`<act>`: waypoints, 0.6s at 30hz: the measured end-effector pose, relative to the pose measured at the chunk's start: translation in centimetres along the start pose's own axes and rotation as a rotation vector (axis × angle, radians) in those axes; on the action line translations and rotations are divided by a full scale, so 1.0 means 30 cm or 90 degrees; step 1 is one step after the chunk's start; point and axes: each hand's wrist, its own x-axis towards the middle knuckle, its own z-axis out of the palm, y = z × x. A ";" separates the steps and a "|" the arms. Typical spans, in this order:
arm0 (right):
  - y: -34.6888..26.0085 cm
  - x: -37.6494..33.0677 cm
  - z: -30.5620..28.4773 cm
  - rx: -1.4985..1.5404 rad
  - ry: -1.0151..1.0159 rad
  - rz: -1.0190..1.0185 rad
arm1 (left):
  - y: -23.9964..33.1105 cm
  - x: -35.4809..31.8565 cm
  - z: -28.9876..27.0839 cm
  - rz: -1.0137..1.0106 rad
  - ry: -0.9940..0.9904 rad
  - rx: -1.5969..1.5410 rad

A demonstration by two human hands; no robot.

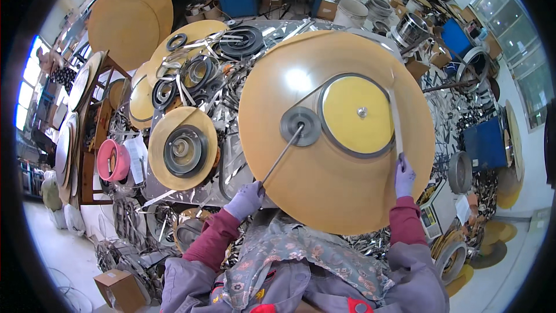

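A broad tan disc (278,197) lies in front of me. On it rests a round yellow plate (356,113) with a grey ring round its edge and a small metal hub at its centre. Left of that sits a smaller grey disc (310,133), joined to the ring by a thin strip. My left hand (245,200), in a lilac glove, is closed round the near end of a thin metal rod (282,153); its far end meets the small disc's centre. My right hand (404,177), gloved too, pinches a pale flat strip (397,119) running along the yellow plate's right side.
To the left, a smaller tan disc (157,159) bears a stepped metal spool (180,147). Black rings (242,40) and loose metal strips crowd the table behind it. A pink bowl (113,160) stands farther left. Scrap strips, a blue bin (485,142) and a grey ring (460,172) are on the right.
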 end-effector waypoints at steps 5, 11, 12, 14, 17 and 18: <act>-0.043 0.023 0.018 -0.208 -0.109 0.013 | 0.023 -0.018 -0.001 -0.020 -0.016 0.003; -0.667 0.227 -0.006 0.242 -0.106 -0.041 | 0.030 -0.077 0.024 -0.002 -0.007 0.000; -0.764 0.264 0.059 0.299 -0.196 -0.103 | 0.041 -0.089 0.033 -0.002 -0.012 0.001; -0.982 0.317 0.217 0.348 -0.347 -0.198 | 0.051 -0.110 0.049 -0.008 -0.048 0.023; -1.378 0.236 0.468 0.322 -0.458 -0.401 | 0.065 -0.145 0.089 -0.007 -0.017 0.009; -1.470 0.203 0.582 0.311 -0.388 -0.549 | 0.078 -0.147 0.099 -0.023 -0.033 0.006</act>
